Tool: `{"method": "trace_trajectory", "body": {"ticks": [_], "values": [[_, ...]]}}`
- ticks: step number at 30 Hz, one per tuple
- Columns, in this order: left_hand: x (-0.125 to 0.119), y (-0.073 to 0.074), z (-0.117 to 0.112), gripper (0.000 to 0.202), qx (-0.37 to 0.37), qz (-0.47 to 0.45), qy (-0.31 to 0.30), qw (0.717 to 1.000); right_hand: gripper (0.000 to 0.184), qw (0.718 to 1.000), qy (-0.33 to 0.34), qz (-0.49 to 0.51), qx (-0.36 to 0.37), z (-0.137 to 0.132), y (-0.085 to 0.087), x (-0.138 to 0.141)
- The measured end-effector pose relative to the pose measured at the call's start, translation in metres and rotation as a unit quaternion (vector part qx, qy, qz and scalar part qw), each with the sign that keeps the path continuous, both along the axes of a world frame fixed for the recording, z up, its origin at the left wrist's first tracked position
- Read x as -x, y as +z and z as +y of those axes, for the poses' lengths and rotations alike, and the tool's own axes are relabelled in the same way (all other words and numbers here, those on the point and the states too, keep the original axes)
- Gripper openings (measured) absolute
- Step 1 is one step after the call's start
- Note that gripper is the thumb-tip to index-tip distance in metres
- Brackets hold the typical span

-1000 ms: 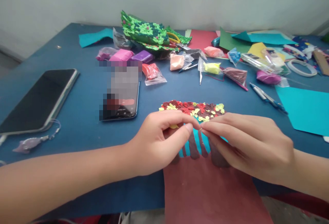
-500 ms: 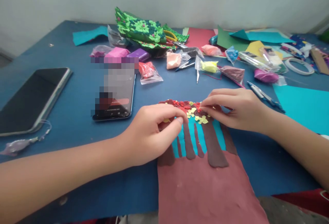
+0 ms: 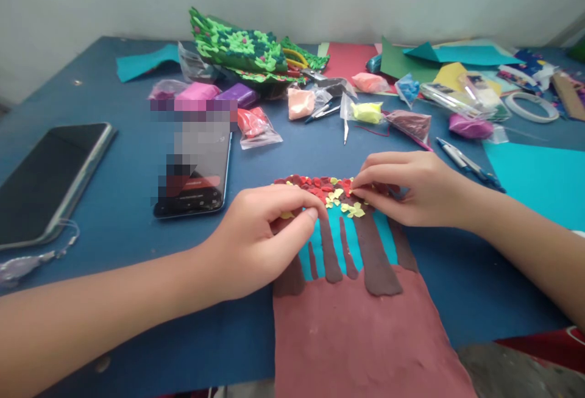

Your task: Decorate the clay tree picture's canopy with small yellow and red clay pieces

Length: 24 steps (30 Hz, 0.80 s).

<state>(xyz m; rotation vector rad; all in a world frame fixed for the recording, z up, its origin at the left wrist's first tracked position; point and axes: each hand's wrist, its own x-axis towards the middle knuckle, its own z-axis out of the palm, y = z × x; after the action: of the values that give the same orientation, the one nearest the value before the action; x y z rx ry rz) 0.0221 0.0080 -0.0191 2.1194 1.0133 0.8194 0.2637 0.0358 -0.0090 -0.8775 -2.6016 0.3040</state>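
A clay picture (image 3: 365, 331) lies on the table before me: a reddish-brown lower part, dark brown trunk shapes and turquoise strips above it. Small red, maroon and pale yellow clay pieces (image 3: 354, 209) crowd its top edge. My right hand (image 3: 411, 188) reaches in from the right, its thumb and fingers pinched at a small red clay piece (image 3: 347, 186) in that cluster. Over the upper left of the picture rests my left hand (image 3: 269, 233), thumb and forefinger closed; whatever lies between their tips is hidden or too small to name.
Two phones, one dark (image 3: 55, 178) and one lit (image 3: 196, 172), lie at left. Behind are bagged clays such as a red one (image 3: 256, 127) and a yellow one (image 3: 367, 113), a green leafy craft (image 3: 242, 50), pens (image 3: 468, 163), tape (image 3: 531, 107) and turquoise paper (image 3: 539, 184).
The whole view has shifted slightly, with things appearing a little further left. Both hands keep nearly the same pinched poses over the top of the picture.
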Motion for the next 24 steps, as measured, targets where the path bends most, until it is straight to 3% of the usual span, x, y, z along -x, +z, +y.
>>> {"method": "trace_trajectory", "body": {"ticks": [11, 24], "values": [[-0.0011, 0.0008, 0.0003, 0.020, 0.001, -0.009, -0.012, 1.000, 0.029, 0.999, 0.022, -0.005, 0.043, -0.0008, 0.0046, -0.0025], [-0.0007, 0.0017, -0.0002, 0.021, 0.005, -0.002, -0.011, 1.000, 0.031, 0.998, 0.025, -0.008, 0.065, -0.0007, 0.0037, -0.0029]]}}
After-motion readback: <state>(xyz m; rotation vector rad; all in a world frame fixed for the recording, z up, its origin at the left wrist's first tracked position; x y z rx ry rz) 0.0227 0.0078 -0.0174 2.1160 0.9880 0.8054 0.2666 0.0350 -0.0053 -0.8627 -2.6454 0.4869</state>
